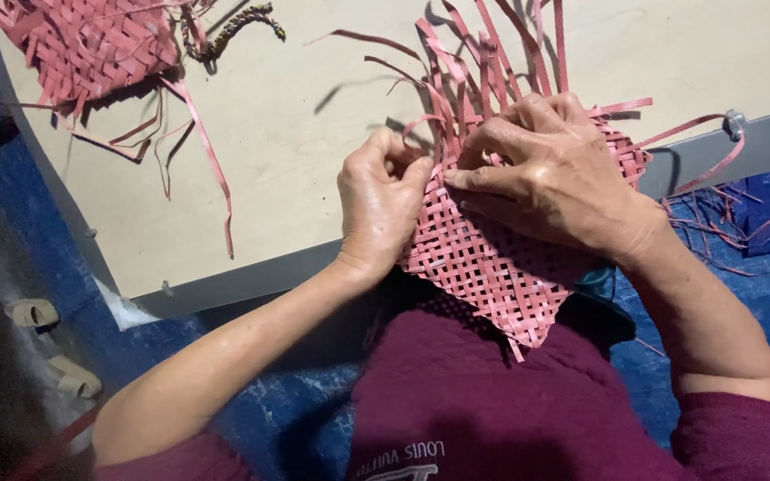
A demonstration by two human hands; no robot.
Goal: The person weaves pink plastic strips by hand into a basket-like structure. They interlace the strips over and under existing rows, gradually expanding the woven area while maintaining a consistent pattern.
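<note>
Both hands' grip (438, 183) pinches the pink woven mat (483, 258).

Person wears a dark maroon top with pale printed lettering low on the front, maroon sleeves pushed up toward the elbows leaving both forearms bare, no rings, watch or gloves on left hand (378, 205) or right hand (556, 178), fingernails short and unpainted.
</note>
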